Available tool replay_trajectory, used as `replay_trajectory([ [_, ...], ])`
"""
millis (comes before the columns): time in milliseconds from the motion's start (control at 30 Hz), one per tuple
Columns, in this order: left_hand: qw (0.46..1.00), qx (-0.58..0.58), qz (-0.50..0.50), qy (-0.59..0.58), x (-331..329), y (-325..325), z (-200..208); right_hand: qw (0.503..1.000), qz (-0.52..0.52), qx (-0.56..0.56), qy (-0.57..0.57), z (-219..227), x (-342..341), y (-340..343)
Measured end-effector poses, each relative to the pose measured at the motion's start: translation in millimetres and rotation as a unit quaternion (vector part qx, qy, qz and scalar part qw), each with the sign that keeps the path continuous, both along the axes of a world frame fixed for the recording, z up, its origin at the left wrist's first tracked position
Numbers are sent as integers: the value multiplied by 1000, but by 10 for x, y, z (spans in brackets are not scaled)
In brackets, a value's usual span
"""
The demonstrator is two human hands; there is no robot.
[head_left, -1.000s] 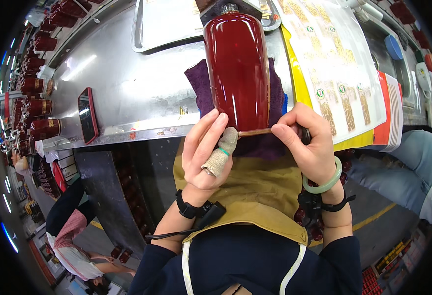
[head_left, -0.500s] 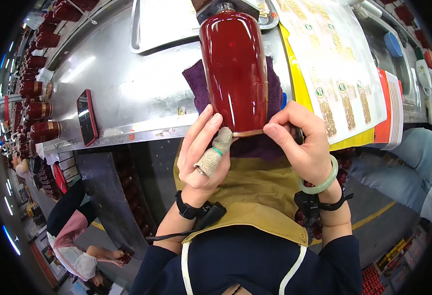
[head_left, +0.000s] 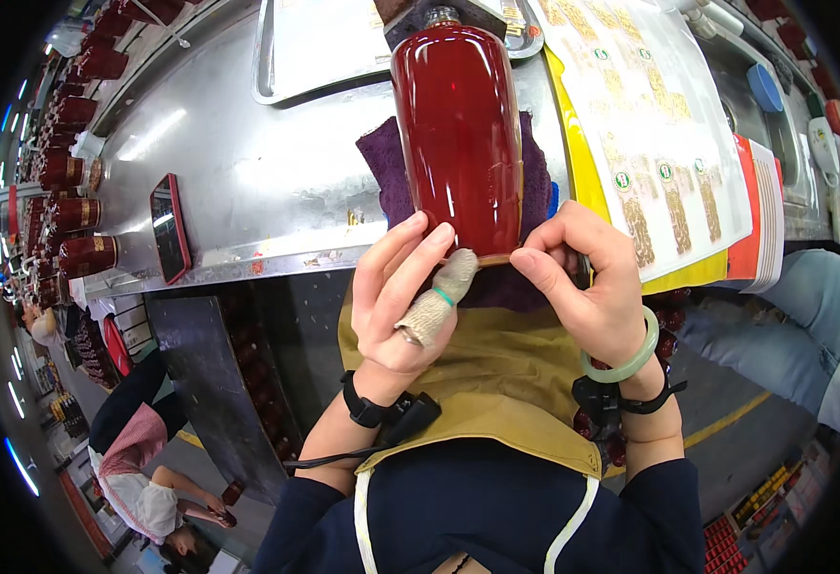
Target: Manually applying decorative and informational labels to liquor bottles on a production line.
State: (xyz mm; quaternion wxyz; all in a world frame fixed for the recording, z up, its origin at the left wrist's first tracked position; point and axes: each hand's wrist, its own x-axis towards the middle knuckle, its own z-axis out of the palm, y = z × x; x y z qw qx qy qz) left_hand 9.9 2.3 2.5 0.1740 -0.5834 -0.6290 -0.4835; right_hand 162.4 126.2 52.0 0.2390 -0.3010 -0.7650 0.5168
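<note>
A glossy dark-red bottle (head_left: 458, 143) lies on its side on a purple cloth (head_left: 386, 172), its neck pointing away and its base toward me. Along the near base edge runs a thin gold-coloured band (head_left: 497, 259). My left hand (head_left: 406, 297) grips the bottle's near left corner, its fingertips on the side. The thumb, in a pale fabric finger cover (head_left: 455, 275) with a green band, presses at the base edge. At the near right corner, my right hand (head_left: 587, 277) has thumb and forefinger pinched together; anything between them is too small to make out.
The bottle's neck meets a dark block (head_left: 477, 19) beside a metal tray (head_left: 267, 57). Right of it, a white sheet of gold stickers (head_left: 650, 124) lies over yellow material. A red-edged phone (head_left: 169, 228) rests on the metal bench, left. Another person (head_left: 152, 493) sits lower left.
My left thumb has slid right along the base edge, and the left fingers have shifted slightly right and down. The right hand has barely moved; the bottle has shifted slightly.
</note>
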Motion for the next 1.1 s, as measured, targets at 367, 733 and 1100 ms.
replay_trajectory([
  [367, 1000, -16, 3, 14, 20, -23, -23, 998, -59, -18, 16, -106, 41, -5],
  [733, 999, -3, 23, -36, 47, -24, -71, 994, -102, -25, 14, -70, -175, -261],
  [1100, 999, -21, 30, -40, 56, -50, -69, 990, -127, -63, -4, -27, -215, -324],
])
